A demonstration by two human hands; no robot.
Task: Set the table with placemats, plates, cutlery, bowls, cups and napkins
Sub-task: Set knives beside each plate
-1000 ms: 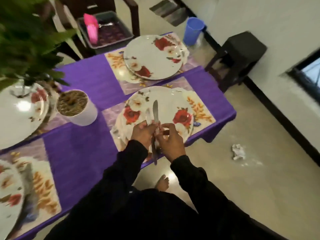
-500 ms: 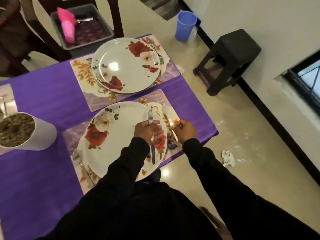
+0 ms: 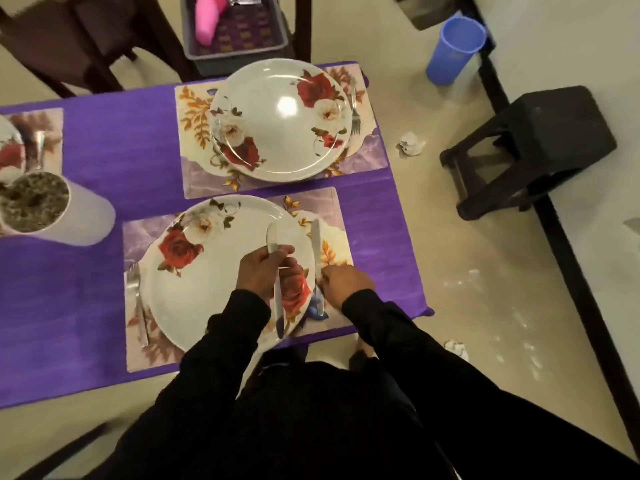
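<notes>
Since half a second ago your right hand [image 3: 346, 284] has laid its knife [image 3: 317, 265] on the placemat [image 3: 336, 216] just right of the near plate [image 3: 214, 271], fingers pinching the handle, while your left hand [image 3: 266, 271] grips another knife [image 3: 276, 282] over that plate; bowls, cups and napkins remain.

Purple-clothed table [image 3: 104, 140] carries floral placemats [image 3: 194, 126] and a white pot [image 3: 86, 220].

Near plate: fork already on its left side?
Yes, a fork lies on the placemat just left of the near plate.
</notes>
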